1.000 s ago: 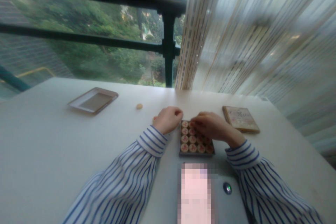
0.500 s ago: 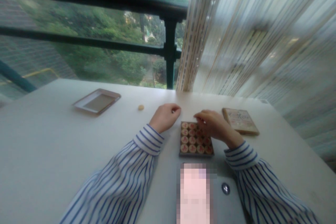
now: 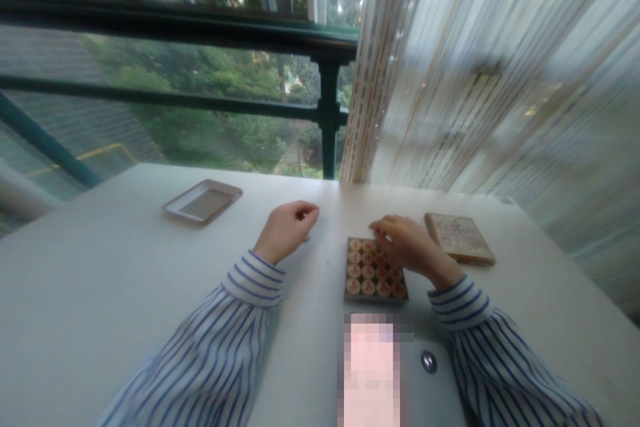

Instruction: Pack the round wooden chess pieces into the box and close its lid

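My left hand (image 3: 286,230) is above the white table, left of a square box (image 3: 376,300) of round xiangqi pieces. Its fingers are curled, thumb and forefinger close together; whatever they may hold is hidden. My right hand (image 3: 407,243) is bent over the box's upper right corner, fingers curled down and drawn together. I cannot see what is under its fingertips. The box holds rows of pale wooden xiangqi pieces (image 3: 368,271) with red characters, lying face up. My right hand covers the pieces at the upper right.
A shallow rectangular tray or lid (image 3: 205,203) lies at the far left of the table (image 3: 125,293). A flat printed box (image 3: 463,238) is right of my right hand. Nearer me are a blurred-out upright patch (image 3: 371,373) and a grey laptop-like surface (image 3: 430,400).
My left hand has moved left, over the area where a lone round piece lay; that piece is now out of sight. My right hand stays over the box. The view has shifted slightly.
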{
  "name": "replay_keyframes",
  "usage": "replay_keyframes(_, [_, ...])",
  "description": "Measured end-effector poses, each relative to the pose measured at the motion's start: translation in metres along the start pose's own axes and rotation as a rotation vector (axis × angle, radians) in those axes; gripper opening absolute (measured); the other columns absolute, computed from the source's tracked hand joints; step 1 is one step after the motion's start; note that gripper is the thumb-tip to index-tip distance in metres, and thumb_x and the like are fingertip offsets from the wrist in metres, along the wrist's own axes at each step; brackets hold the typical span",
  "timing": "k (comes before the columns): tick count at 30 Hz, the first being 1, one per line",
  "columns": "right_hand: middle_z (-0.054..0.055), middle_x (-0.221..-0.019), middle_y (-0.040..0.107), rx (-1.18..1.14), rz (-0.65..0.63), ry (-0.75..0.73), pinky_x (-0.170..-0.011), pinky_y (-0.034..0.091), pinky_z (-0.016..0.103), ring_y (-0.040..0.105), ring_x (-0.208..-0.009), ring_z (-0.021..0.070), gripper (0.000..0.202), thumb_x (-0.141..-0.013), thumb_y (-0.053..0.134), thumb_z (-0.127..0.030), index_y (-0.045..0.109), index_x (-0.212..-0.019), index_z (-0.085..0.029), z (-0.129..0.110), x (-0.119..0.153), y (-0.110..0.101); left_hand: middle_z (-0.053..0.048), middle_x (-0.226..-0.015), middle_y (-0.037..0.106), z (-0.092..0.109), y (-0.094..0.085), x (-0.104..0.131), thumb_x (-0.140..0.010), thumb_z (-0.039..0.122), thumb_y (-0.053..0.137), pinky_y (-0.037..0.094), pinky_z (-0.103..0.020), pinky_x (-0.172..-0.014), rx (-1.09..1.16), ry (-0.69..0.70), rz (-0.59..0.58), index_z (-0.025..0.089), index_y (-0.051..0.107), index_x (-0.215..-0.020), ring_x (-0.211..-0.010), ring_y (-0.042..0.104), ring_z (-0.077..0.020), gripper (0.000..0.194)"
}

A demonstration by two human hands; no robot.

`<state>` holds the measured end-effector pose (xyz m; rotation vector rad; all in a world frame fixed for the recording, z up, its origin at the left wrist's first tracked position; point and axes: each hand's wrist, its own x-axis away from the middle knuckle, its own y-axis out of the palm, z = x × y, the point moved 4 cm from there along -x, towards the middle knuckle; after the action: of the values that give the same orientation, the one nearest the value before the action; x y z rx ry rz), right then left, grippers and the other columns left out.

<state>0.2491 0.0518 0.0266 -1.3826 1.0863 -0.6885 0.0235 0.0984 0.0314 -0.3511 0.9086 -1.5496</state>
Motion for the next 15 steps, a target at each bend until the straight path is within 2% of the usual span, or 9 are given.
replay_keyframes(8, [0.007,-0.095,0.065,-0.069,0.037,-0.039,-0.081,0.040,0.027,0.057,-0.089,0.0162,0.027,-0.086,0.042,-0.023,0.062,-0.102,-0.017,-0.012,-0.001,-0.001,-0.003,-0.083,0.069,-0.043,-0.021,0.014,-0.077,0.040,0.050,0.046,-0.026,-0.068,-0.044,0.004,0.182,0.018,0.067,-0.089,-0.071,0.060,-0.0162,0.030])
replay_keyframes(15, [0.007,-0.095,0.065,-0.003,-0.038,-0.088,-0.077,0.038,0.027,0.057,-0.087,0.0163,0.027,-0.085,0.042,-0.022,0.064,-0.101,-0.018,-0.030,-0.021,-0.008,-0.003,-0.084,0.068,-0.074,-0.032,0.021,-0.076,0.042,0.051,0.046,-0.026,-0.069,-0.070,-0.053,0.225,0.019,0.064,-0.093,-0.071,0.060,-0.0159,0.031])
